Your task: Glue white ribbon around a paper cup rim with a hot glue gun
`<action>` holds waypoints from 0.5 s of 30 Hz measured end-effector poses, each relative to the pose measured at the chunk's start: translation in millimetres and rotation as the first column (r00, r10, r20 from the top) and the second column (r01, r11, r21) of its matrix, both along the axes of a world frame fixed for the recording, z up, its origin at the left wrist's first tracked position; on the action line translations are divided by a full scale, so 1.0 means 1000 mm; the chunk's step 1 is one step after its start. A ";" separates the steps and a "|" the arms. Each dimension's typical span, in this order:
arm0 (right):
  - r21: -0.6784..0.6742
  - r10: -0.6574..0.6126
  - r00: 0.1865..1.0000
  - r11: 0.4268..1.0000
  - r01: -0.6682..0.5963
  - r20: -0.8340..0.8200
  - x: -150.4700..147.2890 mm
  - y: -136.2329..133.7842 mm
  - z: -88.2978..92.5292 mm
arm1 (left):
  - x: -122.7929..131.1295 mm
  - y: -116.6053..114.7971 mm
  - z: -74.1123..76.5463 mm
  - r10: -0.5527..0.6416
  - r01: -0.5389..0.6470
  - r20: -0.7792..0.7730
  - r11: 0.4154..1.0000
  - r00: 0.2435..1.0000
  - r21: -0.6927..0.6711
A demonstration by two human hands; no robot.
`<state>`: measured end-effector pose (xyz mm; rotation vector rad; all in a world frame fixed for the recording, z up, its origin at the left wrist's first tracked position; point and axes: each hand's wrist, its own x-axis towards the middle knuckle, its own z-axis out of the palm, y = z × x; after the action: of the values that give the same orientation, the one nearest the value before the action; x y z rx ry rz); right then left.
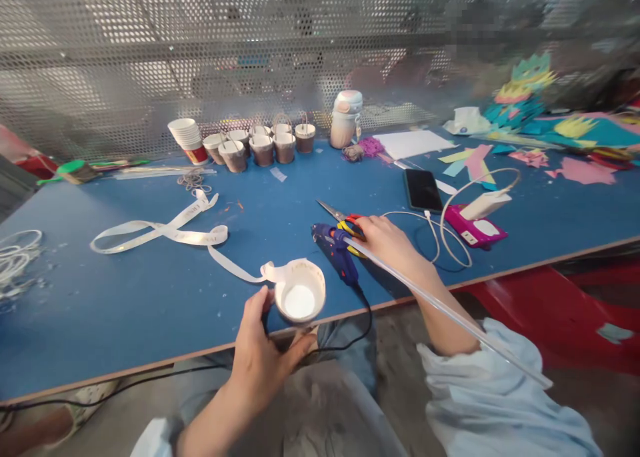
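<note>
My left hand [260,350] is closed around a white paper cup [300,296] at the table's near edge, its opening turned toward me. A white printed ribbon [165,232] wraps the cup's rim and trails away to the left across the blue table [125,297]. My right hand [387,240] rests on the table with its fingers curled over the red and yellow handles of a pair of scissors [337,215]. Just left of that hand lies a blue glue gun [337,250], with a long clear glue stick [440,307] running back over my right forearm.
Several ribbon-wrapped cups [260,147] and a stack of paper cups [187,137] stand at the back by the perforated metal screen. A black phone [423,189], charger cable and pink power bank [475,229] lie right. Coloured paper cut-outs [540,120] fill the far right. Rubber bands [15,254] lie at left.
</note>
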<state>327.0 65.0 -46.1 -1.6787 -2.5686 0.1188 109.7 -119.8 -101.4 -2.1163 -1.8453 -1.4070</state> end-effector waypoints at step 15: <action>-0.351 -0.363 0.377 0.931 0.102 -0.852 0.047 -0.041 0.006 | -0.055 0.035 0.049 -0.137 0.193 0.154 0.869 0.979 -0.455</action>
<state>373.9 24.0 -40.4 -1.3787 -1.4665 1.0600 54.6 -84.5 -52.2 -2.5078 -2.2967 -1.2277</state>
